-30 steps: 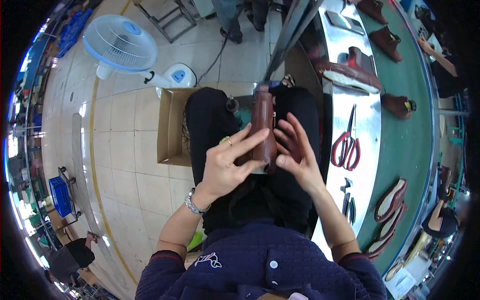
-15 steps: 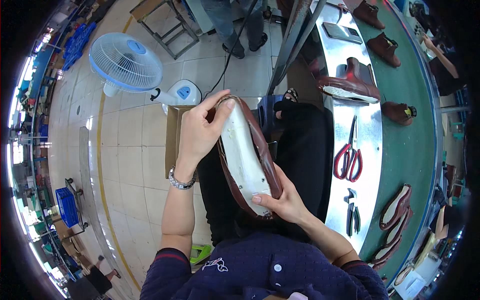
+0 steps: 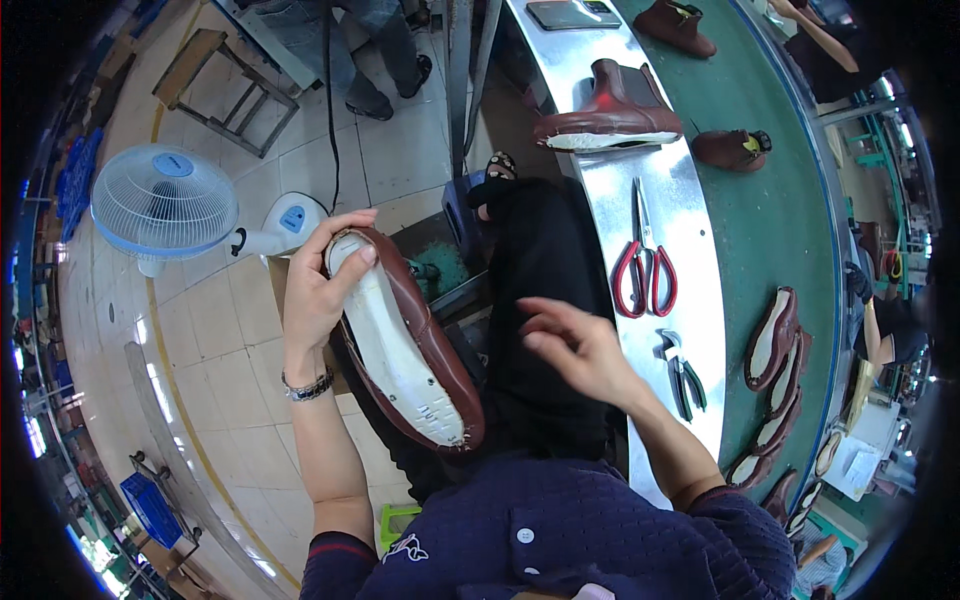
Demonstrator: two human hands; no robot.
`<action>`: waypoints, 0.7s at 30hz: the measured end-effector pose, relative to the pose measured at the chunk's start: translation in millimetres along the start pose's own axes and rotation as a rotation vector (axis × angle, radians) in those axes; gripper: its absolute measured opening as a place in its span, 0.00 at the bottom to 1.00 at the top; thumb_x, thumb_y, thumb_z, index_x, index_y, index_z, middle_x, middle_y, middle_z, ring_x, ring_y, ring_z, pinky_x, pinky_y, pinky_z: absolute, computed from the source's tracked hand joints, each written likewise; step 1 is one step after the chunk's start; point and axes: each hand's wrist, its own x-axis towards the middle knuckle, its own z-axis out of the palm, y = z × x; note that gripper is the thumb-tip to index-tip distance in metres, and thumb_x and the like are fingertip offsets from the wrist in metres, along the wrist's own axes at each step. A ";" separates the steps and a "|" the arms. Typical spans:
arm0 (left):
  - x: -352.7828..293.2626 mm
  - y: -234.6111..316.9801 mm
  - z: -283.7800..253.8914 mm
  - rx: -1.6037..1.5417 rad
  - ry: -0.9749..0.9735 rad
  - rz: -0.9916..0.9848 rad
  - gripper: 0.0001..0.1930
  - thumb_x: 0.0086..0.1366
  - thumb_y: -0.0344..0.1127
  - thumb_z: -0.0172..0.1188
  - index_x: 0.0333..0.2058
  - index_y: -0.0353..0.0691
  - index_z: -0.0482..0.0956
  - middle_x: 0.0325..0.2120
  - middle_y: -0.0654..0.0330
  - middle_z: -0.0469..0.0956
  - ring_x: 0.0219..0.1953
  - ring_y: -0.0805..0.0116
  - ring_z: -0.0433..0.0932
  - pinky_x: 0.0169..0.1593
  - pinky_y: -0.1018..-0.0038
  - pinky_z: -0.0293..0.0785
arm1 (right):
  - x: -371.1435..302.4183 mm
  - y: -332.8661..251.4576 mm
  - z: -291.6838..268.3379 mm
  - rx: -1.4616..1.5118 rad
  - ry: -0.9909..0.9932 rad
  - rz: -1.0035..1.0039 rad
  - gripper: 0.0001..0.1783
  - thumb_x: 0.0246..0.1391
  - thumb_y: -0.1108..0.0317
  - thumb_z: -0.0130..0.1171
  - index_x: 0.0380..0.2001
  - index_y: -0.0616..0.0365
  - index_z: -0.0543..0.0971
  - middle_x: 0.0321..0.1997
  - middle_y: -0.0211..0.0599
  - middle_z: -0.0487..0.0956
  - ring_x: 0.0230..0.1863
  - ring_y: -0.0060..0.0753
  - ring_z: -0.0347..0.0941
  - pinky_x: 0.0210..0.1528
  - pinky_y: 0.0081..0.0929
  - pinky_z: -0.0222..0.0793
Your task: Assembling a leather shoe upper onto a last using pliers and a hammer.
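My left hand (image 3: 318, 285) grips the toe end of a reddish-brown leather boot (image 3: 440, 355), thumb pressed on its white sole side and fingers round the far edge. The boot lies sole up, slanting over my lap, its heel end towards my body. Small staples or nail marks show in the white surface near the heel. Off to the right of the boot, my right hand (image 3: 585, 355) hovers over my thigh, fingers loosely bent and apart, holding nothing. Nearest to it on the metal bench (image 3: 705, 345) are red-handled scissors (image 3: 643, 236) and green-handled pliers (image 3: 684, 375).
Another brown boot (image 3: 608, 108) lies on the bench, below a phone (image 3: 572, 14). Beyond runs a green conveyor (image 3: 780, 225) with more boots. A fan (image 3: 165, 205) and a stool (image 3: 240, 95) stand at left; another person's legs (image 3: 345, 60) show ahead.
My right hand has let go of the boot's heel and moved right. My left hand still holds the toe. The whole view has shifted, with the bench now further left in it.
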 end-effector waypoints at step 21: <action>-47.4 -5.5 24.4 0.115 0.566 -0.002 0.15 0.68 0.34 0.56 0.50 0.34 0.78 0.38 0.54 0.82 0.30 0.72 0.78 0.34 0.78 0.72 | -146.0 57.6 -70.1 0.355 0.709 0.631 0.27 0.59 0.61 0.55 0.60 0.58 0.67 0.34 0.29 0.71 0.36 0.22 0.71 0.32 0.19 0.66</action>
